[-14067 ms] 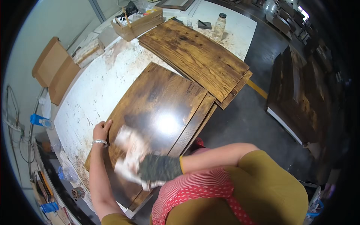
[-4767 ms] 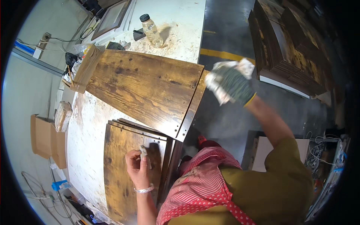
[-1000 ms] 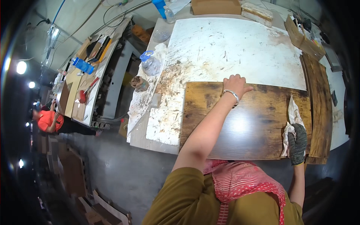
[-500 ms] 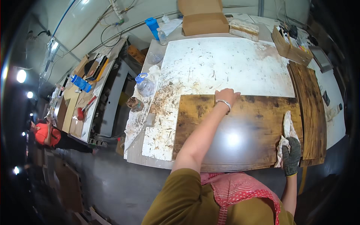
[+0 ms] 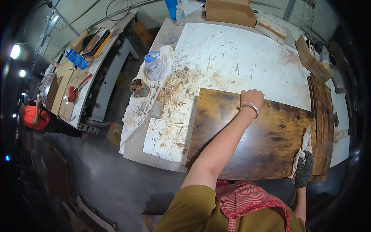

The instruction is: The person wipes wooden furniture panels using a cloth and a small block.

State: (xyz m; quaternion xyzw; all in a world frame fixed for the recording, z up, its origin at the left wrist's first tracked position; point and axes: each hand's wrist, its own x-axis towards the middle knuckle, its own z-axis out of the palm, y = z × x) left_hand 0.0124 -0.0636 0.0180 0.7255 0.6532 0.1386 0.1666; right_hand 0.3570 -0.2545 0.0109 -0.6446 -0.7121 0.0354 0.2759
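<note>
Hands at both ends of the dark stained board on the tabletop: my left hand stays flat on its far edge, while my gloved right hand, clutching a rag, has slid along its right end.

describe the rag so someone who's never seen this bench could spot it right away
Start at the big white stained worktable, then find the dark brown wooden board lying on its near side. At that board's right end, the gloved right hand presses a crumpled whitish rag against the wood, the only pale cloth on the board.
</note>
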